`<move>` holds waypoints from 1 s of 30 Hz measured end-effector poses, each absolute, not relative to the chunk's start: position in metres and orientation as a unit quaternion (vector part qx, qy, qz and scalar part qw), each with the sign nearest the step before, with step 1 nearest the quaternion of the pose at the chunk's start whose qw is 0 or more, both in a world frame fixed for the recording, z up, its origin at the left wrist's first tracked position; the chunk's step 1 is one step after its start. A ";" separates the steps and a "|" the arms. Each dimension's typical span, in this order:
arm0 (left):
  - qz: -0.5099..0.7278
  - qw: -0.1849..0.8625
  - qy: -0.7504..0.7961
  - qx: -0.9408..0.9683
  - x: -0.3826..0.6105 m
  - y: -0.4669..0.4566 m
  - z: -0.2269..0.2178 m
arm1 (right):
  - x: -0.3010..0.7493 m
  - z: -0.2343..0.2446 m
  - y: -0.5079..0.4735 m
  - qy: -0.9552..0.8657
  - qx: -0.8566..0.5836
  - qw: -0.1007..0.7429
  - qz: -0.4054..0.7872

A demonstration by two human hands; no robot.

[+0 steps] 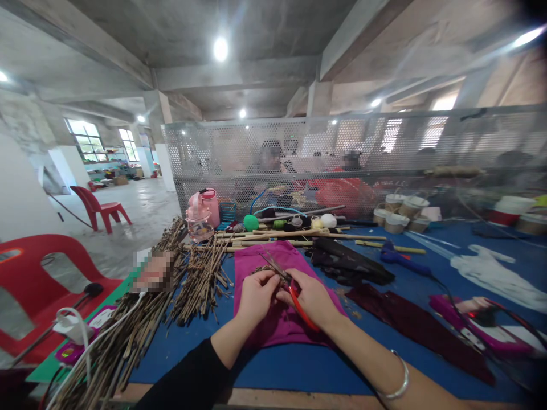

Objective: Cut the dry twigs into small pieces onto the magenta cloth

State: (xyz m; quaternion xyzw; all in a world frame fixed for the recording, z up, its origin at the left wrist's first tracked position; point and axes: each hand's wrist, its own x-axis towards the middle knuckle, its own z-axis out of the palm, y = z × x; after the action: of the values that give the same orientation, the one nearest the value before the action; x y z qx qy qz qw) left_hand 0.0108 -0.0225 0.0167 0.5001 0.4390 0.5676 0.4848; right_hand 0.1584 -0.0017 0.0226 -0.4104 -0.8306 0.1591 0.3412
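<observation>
Over a magenta cloth (273, 336) on the blue table, my two hands work close together. My right hand (314, 299) is closed around scissors with red handles (301, 310); the blades point up and to the left. My left hand (256, 296) pinches a small brown twiggy piece (261, 269), which shows just behind the fingers. The fingers of both hands almost meet and hide most of this piece, so its full shape cannot be made out.
Bundles of dry twigs (200, 279) lie at left, beside a pink jug (200, 219). Sticks and thread balls (250, 222) line the back before a perforated metal screen (239, 148). Dark cloth (350, 262), a blue glue gun (401, 259) and white gloves (498, 273) lie right.
</observation>
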 end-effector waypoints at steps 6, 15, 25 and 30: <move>0.560 0.492 0.456 0.486 0.012 -0.021 0.014 | 0.158 0.022 -0.002 -0.825 -0.416 0.349 0.155; 0.545 0.488 0.466 0.498 0.011 -0.024 0.019 | 0.160 0.023 -0.003 -0.823 -0.433 0.328 0.164; 0.553 0.464 0.443 0.532 0.010 -0.025 0.020 | 0.158 0.028 -0.006 -0.834 -0.438 0.314 0.119; 0.552 0.475 0.446 0.521 0.010 -0.024 0.019 | 0.157 0.029 -0.007 -0.831 -0.421 0.334 0.144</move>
State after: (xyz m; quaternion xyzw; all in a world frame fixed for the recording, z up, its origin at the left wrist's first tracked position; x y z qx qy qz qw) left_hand 0.0102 -0.0244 0.0191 0.5205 0.4458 0.5520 0.4750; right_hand 0.1570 -0.0068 0.0288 -0.4211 -0.8308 0.1439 0.3343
